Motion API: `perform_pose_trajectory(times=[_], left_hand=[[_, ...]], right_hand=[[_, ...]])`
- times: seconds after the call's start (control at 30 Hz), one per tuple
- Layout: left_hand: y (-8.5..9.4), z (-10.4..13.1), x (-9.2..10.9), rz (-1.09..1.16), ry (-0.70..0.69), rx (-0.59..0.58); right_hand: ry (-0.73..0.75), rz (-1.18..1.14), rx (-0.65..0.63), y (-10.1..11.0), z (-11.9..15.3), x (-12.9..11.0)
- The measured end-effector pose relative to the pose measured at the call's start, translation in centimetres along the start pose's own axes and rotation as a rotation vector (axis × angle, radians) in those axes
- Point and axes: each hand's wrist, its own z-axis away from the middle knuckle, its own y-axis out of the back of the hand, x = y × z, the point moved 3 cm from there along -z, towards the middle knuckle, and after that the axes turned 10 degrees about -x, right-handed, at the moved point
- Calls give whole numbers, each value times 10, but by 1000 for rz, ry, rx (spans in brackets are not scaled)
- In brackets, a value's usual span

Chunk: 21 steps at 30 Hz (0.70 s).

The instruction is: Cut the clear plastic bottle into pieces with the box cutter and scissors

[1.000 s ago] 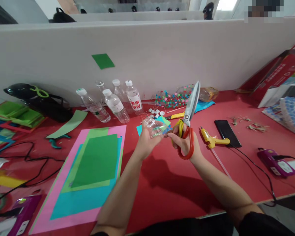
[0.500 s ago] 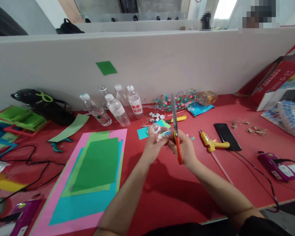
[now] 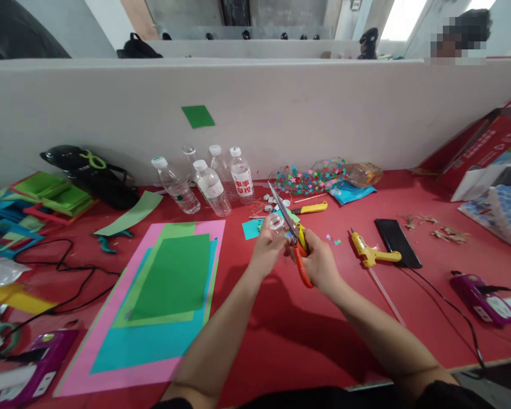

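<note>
My left hand is closed around a small clear plastic bottle piece with a round rim, in the middle of the view. In my right hand is a pair of scissors with orange handles. Their blades point up and to the left, passing over the bottle piece; whether they touch it I cannot tell. The hands are close together above the red table. Just behind them lie a blue paper piece, small white bits and a yellow utility knife.
Several plastic bottles stand by the white partition. Coloured paper sheets lie at left, near a black flask. A yellow glue gun, a phone and a purple power strip with cables are at right.
The scissors have tilted from nearly upright to leaning left, their blades now over the bottle piece. The whole view has shifted slightly.
</note>
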Motion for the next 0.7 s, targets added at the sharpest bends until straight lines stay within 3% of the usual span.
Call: perform_pose_trajectory(times=[0.33,0.53,0.7], left_hand=[[7,-3,-5,87,68,-17],[12,-5,-1,81,12,-2],[10,-7,2,47,1,-80]], right_hand=[[-12,8,-17,4,-3,-3],[-15,-47,-32,6,-3,-2],[-27,-95,-24,10,-3,-4]])
